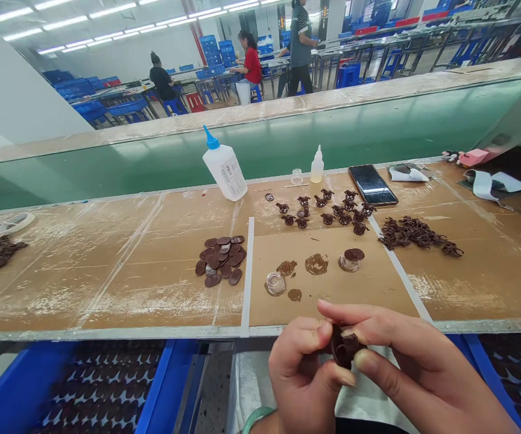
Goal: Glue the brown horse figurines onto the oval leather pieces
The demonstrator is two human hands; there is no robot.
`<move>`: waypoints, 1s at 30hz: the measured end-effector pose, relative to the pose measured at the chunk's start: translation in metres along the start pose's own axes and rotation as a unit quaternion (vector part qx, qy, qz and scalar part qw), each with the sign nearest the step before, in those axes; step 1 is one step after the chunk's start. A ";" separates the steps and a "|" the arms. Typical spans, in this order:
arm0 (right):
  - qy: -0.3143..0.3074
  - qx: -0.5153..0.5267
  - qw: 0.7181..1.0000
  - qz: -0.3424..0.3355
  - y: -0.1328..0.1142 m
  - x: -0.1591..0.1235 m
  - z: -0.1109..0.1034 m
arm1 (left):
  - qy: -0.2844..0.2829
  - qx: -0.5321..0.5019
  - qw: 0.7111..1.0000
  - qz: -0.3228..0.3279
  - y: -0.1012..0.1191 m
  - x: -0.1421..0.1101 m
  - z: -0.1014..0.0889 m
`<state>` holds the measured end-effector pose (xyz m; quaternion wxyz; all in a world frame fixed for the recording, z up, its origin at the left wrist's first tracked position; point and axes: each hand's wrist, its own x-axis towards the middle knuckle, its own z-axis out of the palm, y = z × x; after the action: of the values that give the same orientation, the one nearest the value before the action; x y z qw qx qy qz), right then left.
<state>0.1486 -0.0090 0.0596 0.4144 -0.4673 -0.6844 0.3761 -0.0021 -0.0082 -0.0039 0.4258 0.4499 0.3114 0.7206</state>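
Note:
Both my hands meet at the bottom of the view, below the bench's front edge. My left hand (303,371) and my right hand (405,367) pinch one small dark brown plastic piece (344,348) between thumbs and fingertips. On the cardboard mat (328,295) just beyond lie a clear cap (275,283), brown glue smears (316,263) and a clear cap topped by a brown disc (351,259). A pile of brown oval discs (221,260) lies to the left. Several small brown figures (328,210) stand farther back.
A white glue bottle with a blue tip (224,169), a small dropper bottle (317,165) and a phone (372,184) sit by the green conveyor belt (107,163). A heap of brown parts (416,234) lies right. Blue bins (102,386) of parts sit below. People work at far benches.

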 end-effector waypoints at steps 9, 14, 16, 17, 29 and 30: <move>0.000 0.022 0.999 -0.023 0.000 0.002 0.001 | -0.004 0.015 1.000 0.013 -0.001 -0.003 -0.001; 0.001 0.021 0.999 -0.039 -0.001 0.003 0.001 | -0.003 0.022 0.999 0.024 -0.003 -0.003 -0.002; 0.003 0.020 0.999 -0.041 -0.002 0.003 0.001 | -0.003 0.025 0.999 0.026 -0.004 -0.004 -0.003; 0.004 0.020 0.999 -0.041 -0.002 0.003 0.001 | -0.003 0.026 0.999 0.028 -0.005 -0.004 -0.003; -0.002 0.020 0.999 -0.032 0.002 0.000 -0.001 | -0.010 0.043 0.998 0.039 -0.003 -0.004 -0.004; -0.004 0.018 0.999 -0.031 0.002 0.000 -0.001 | -0.013 0.044 0.998 0.039 -0.002 -0.004 -0.004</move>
<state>0.1498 -0.0081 0.0581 0.4316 -0.4370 -0.6930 0.3774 -0.0044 -0.0109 -0.0085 0.3815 0.4892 0.3196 0.7162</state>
